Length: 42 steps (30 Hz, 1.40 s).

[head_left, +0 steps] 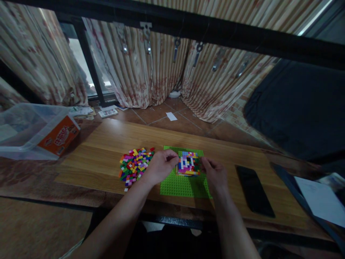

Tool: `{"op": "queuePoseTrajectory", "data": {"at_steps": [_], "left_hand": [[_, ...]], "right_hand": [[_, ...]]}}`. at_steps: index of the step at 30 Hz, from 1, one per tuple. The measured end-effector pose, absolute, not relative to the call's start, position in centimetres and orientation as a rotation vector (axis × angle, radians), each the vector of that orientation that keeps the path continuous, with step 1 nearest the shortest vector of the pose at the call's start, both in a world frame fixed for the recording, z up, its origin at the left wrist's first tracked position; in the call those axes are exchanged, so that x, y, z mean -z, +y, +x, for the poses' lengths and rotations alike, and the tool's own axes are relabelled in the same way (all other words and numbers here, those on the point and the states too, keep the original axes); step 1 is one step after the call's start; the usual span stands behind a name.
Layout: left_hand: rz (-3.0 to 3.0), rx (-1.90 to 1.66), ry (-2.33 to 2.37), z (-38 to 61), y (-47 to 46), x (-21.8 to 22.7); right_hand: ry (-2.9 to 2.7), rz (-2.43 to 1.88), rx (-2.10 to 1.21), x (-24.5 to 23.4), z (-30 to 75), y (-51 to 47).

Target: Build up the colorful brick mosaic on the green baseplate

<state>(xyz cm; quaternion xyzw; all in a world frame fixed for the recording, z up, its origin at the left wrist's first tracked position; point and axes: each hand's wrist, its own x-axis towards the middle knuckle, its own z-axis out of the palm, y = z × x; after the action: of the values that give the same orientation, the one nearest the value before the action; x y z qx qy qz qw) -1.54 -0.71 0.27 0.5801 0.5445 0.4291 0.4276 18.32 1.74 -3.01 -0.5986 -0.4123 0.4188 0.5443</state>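
A small block of multicoloured toy bricks (186,164), with a dark opening near its top middle, sits over a green studded baseplate (176,187). My left hand (161,166) is closed, thumb and forefinger pinched at the build's left edge. At the opposite edge, the curled fingers of my right hand (215,174) meet the build's right side. Whether a loose brick is tucked in either pinch is too small to make out. To the left of my left hand spreads a pile of loose toy bricks (134,163) in many colours, partly covered by that hand.
A wooden board (99,154) carries the bricks and baseplate. On its right lies a black phone-like slab (254,190). A clear plastic bin (29,133) with an orange label stands at the left. White paper (320,199) lies far right; a dark bar (172,23) crosses above.
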Motion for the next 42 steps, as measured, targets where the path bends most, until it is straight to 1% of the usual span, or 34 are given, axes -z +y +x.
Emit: {"op": "queuePoseTrajectory", "data": {"at_steps": [4, 12, 26, 29, 31, 33, 38, 42], "left_hand": [[1.457, -1.080, 1.356, -1.6, -0.7, -0.2], [1.449, -1.084, 1.350, -1.6, -0.9, -0.4], [1.431, -1.077, 1.302, -0.9, -0.5, 0.4], [1.394, -1.077, 1.298, -0.9, -0.4, 0.6], [1.373, -1.077, 1.282, -0.9, -0.4, 0.7], [1.340, -1.084, 1.253, -0.8, -0.5, 0.5], [1.160, -1.114, 1.103, -0.1, -1.0, -1.1], [1.039, -1.065, 0.986, 0.0, -1.4, -1.9]], "right_hand": [[-0.963, -1.399, -1.066, 3.5, 17.9, 2.1], [-0.916, -1.388, -1.071, 4.0, 17.4, 2.4], [-0.985, -1.385, -0.998, 4.0, 17.1, 2.3], [-0.961, -1.399, -0.882, 3.4, 17.5, 2.0], [-1.024, -1.381, -0.776, 2.6, 17.5, 1.5], [-1.137, -1.301, -0.741, 1.8, 17.2, 0.9], [-1.423, -1.047, -0.868, 0.5, 15.9, -0.9], [-1.492, -1.034, -0.904, 0.3, 15.4, -1.4]]}}
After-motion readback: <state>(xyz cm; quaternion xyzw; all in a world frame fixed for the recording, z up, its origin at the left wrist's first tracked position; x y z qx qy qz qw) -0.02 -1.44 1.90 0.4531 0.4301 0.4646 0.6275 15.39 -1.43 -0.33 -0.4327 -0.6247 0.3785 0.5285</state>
